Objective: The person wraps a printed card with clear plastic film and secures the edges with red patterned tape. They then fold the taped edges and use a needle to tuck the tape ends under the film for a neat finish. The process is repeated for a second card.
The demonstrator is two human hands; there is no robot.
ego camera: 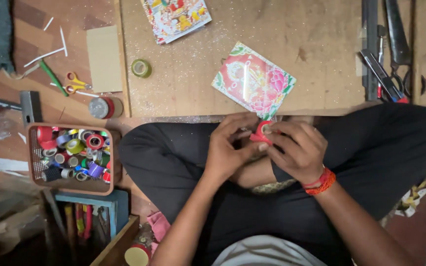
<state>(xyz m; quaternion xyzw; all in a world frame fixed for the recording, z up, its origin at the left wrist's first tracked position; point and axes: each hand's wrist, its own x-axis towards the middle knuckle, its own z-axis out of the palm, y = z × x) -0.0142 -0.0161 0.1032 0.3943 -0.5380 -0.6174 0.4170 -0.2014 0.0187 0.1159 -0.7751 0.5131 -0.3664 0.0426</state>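
Seated cross-legged, left hand [228,150] and right hand [297,150] both pinching a small red tape roll [262,132] over the lap (fingers closed on it), just below a floral printed card [252,81] on the tabletop [311,44]; basket of tape rolls [72,157] well left

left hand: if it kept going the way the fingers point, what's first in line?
Probably the red tape roll, which the left hand already touches; beyond it, the right hand. Depth is hard to judge from above.
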